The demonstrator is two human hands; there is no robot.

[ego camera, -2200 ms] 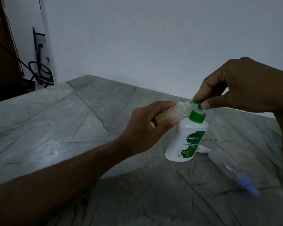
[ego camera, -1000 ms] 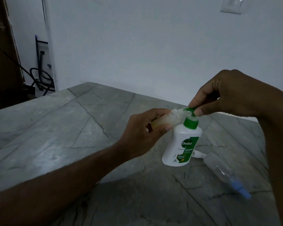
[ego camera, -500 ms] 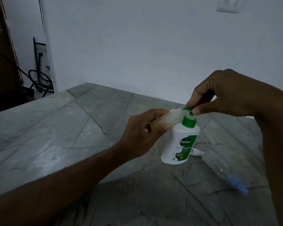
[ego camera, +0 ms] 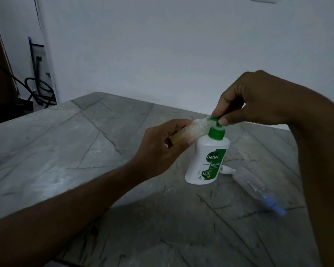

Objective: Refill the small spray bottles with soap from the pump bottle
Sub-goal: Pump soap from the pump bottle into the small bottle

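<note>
While held tilted at the pump spout, small clear spray bottle (ego camera: 196,130) sits in left hand (ego camera: 162,149), fingers and thumb curled round its lower body, open neck touching green pump nozzle. Yellowish liquid low in that bottle near the palm, foamy clear part toward the neck. Right hand (ego camera: 258,101) above, thumb and fingertip pinching green pump head (ego camera: 214,119), so grip clamped on the pump head; left grip clamped on the small bottle. White pump bottle (ego camera: 207,160) standing upright on grey stone worktop (ego camera: 66,151), green collar, green-and-white Dettol label facing camera. Second small spray bottle (ego camera: 248,180) lying on its side on worktop just right of and behind pump bottle, clear body, apart from both hands. White part (ego camera: 227,170) at its near-pump end, whether attached cannot tell. Blue cap or sprayer (ego camera: 274,206) at its other end, blurred. Both forearms bare, left reaching in from lower left, right from right edge. White wall (ego camera: 162,45) behind worktop. Dark cables (ego camera: 39,89) on floor at far left.
</note>
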